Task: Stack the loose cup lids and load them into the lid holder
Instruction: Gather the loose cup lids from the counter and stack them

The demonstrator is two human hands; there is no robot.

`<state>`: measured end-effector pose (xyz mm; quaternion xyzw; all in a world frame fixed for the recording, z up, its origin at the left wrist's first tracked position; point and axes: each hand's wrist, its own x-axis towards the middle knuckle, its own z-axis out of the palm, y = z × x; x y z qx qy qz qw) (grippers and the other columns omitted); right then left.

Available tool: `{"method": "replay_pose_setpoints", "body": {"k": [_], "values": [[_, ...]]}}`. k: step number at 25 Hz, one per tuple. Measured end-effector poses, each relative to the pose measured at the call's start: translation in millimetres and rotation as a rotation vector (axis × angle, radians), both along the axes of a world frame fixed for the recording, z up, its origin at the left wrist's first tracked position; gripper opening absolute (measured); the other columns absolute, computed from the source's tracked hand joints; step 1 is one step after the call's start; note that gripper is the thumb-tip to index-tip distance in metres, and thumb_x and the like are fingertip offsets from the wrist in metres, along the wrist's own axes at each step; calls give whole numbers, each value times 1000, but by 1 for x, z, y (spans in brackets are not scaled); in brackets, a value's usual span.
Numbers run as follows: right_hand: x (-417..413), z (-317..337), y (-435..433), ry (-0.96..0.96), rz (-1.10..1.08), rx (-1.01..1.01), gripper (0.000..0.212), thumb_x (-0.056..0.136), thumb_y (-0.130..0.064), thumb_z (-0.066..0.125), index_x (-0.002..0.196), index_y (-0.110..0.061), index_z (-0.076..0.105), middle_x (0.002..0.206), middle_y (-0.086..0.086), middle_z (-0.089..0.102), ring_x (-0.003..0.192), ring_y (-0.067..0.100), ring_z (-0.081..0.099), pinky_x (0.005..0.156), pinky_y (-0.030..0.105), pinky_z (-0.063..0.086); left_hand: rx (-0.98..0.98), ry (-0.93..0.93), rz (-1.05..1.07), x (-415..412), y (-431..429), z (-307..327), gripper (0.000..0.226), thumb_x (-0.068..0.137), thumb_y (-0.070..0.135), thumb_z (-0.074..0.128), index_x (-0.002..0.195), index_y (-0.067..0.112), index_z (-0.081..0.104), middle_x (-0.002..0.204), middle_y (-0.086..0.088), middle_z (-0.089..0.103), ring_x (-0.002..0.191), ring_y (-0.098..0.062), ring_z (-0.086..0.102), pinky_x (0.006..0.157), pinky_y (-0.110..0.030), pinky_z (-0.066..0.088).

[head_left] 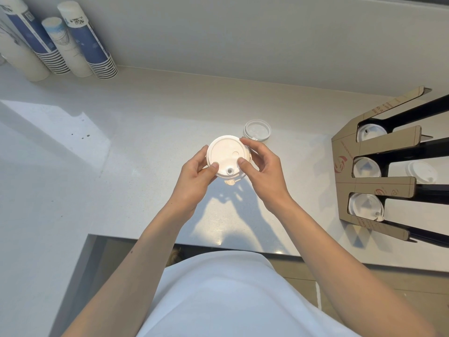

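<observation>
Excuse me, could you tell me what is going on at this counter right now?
A person holds a small stack of white cup lids above the counter with both hands, the left hand and right hand pinching its rim. One more loose lid lies on the counter just behind. The cardboard lid holder at the right already has lids in its slots. Stacked paper cups stand at the back left.
</observation>
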<state>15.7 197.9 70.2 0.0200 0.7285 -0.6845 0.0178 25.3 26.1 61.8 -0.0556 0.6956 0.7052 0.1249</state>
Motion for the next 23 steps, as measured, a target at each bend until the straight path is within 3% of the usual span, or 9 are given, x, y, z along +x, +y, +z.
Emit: {"method": "replay_pose_setpoints", "body": {"k": [4, 14, 18, 23], "values": [[1, -2, 0, -2, -1, -7, 39, 89, 0, 64, 121, -21, 60, 124, -5, 65, 118, 11, 61, 101, 24, 48, 9, -7, 4, 0, 0, 1, 41, 103, 4, 49, 143, 9, 54, 136, -14, 66, 123, -20, 65, 109, -36, 51], [1, -6, -1, -13, -15, -10, 41, 85, 2, 68, 121, -14, 61, 129, -2, 63, 123, 12, 60, 102, 37, 51, 55, -74, 111, -4, -1, -2, 43, 101, 5, 55, 144, 8, 52, 135, -14, 66, 121, -24, 67, 102, -34, 55], [-3, -7, -1, -53, -30, 38, 39, 88, -12, 71, 125, -18, 58, 126, -3, 64, 113, 11, 64, 96, 28, 53, 55, -78, 135, -6, -4, -4, 42, 100, 5, 57, 142, 9, 54, 135, -15, 65, 120, -25, 66, 100, -33, 56], [-8, -15, -1, -126, -98, 47, 35, 87, -20, 72, 121, -17, 62, 110, 10, 71, 97, 27, 71, 84, 36, 58, 71, -126, 170, -7, -3, -2, 39, 98, 8, 61, 137, 10, 58, 128, -12, 68, 115, -22, 68, 96, -30, 58]]}}
